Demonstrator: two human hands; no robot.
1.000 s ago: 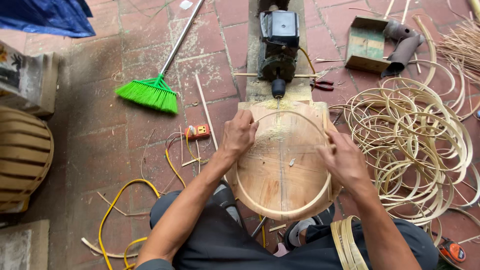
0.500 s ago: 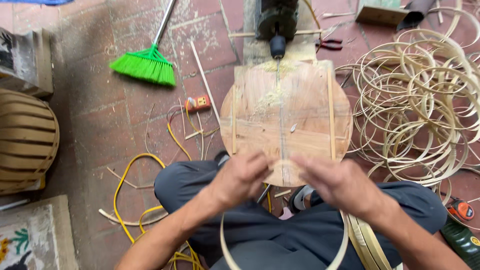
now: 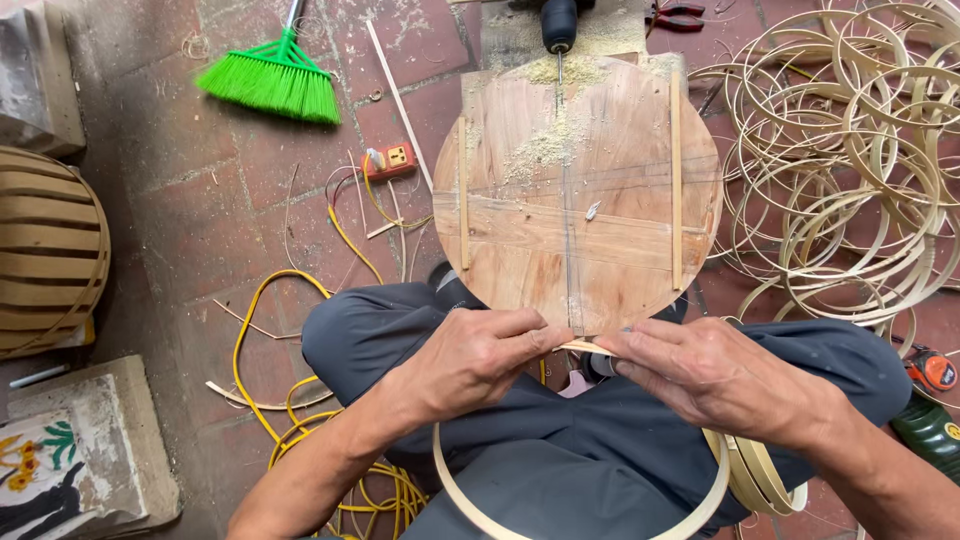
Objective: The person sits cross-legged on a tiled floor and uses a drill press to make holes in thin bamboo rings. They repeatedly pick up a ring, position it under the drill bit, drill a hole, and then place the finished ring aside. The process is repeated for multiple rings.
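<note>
**Hoop's off the board and down in the lap now**

Both hands have come back from the round wooden board since a second ago, when they were pressing the strip around its edge; now they meet just below the board's near edge, over the knees.

Floor is worn red brick, dusty, with sawdust piled on the far part of the board under a drill. Far off to the left hand's side lies a green broom, nearer it an orange socket block and a yellow cable looping by the leg. Beyond the right hand sits a big tangle of pale bamboo hoops. A slatted basket sits way out left.

Thin bamboo strip is pale tan, flat, bent into a loop that curves down from the hands and around the lap, its ends coming together between the fingers. Left hand is closed with thumb and fingers pinched on one end; right hand is pinched the same way on the other end, fingertips of both nearly touching.
</note>
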